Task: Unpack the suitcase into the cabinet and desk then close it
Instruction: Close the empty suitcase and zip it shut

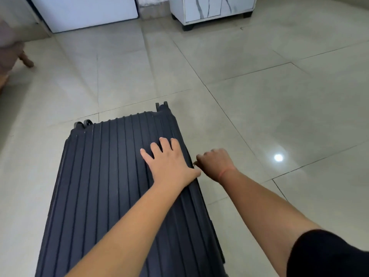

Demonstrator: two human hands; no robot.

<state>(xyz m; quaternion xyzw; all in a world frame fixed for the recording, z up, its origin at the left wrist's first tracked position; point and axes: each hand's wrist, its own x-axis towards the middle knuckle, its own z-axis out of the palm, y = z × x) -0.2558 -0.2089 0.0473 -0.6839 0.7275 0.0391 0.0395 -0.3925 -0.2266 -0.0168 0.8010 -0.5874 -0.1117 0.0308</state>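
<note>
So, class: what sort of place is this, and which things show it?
Probably a bedroom or hotel room: a glossy tiled floor, a white marble-patterned cabinet on short legs, and a dark ribbed suitcase lying flat.

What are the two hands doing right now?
Left hand: open, flat on the suitcase lid.
Right hand: closed at the suitcase's side edge; what it pinches cannot be told.

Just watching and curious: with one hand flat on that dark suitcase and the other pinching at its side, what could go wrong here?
The right hand is closed at the side seam of the suitcase, seemingly on a zipper pull; the fingers could slip off or the zipper might snag. The left hand presses near that same edge, so skin could get caught. On the glossy tiled floor, the case might slide.
</note>
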